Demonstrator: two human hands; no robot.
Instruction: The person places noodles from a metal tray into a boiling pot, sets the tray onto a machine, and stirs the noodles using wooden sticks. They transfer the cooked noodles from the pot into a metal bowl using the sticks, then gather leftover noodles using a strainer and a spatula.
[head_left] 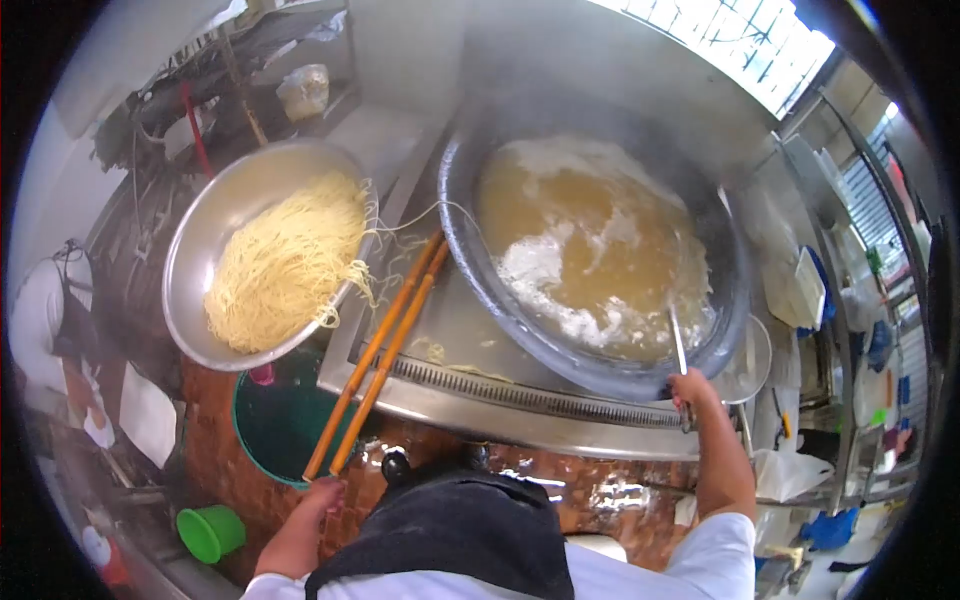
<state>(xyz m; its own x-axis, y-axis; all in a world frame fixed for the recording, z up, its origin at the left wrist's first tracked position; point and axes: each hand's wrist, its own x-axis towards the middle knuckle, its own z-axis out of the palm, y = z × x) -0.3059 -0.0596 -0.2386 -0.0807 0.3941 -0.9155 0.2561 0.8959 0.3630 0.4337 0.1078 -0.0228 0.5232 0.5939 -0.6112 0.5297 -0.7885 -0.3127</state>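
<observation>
My right hand (692,389) grips the metal handle of a utensil (677,340) whose far end is hidden in the cloudy, foamy liquid (610,265) of a big dark-rimmed pot (462,235). At the lower ends of two long wooden chopsticks (385,355), my left hand (322,496) is closed, fingers curled; its grip is partly hidden. The chopsticks slant across the steel stove edge. Left of the pot, a large metal bowl (190,262) holds a heap of pale yellow noodles (285,262). Some strands hang over its rim, and one stretches to the pot.
Below the bowl stands a dark green tub (285,425) on the wet red floor (630,510). A small bright green bucket (212,533) is at lower left. The stove's front edge (500,418) has a slotted drain. Steam rises from the pot, and another person (50,320) is at far left.
</observation>
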